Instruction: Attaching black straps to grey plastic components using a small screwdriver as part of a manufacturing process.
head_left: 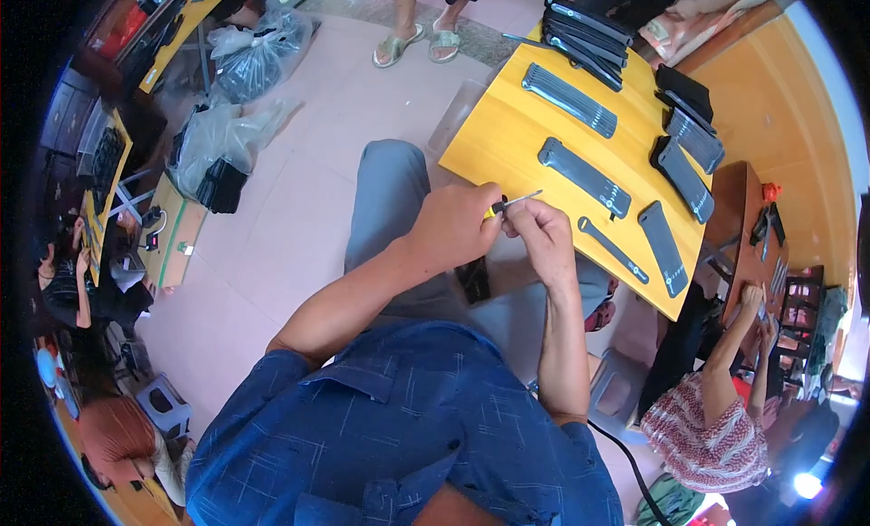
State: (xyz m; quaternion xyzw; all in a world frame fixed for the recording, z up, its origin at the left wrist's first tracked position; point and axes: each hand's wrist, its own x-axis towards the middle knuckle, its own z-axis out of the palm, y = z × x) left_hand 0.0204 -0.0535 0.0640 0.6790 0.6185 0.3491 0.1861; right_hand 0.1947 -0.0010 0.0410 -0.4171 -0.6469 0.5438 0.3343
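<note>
My left hand [458, 220] is closed around a tool with a yellow-and-black handle [494, 209]. Its thin metal shaft [526, 198] points right, past the fingertips of my right hand [546, 241]. Those fingers are pinched together close beside the shaft; whatever they hold is too small to make out. Both hands are over my lap at the near left edge of the yellow table [489, 118]. On that table, closest to my right hand, lie a narrow dark strip [613, 250] and a long dark flat pack [584, 177] with a clear, shiny front.
Farther across the table are another long pack [569, 100], a pile of black cases [587, 41] and several dark packs at right. Clear plastic bags [258, 59] sit on the floor at left. One person stands ahead [399, 46]; others work at both sides.
</note>
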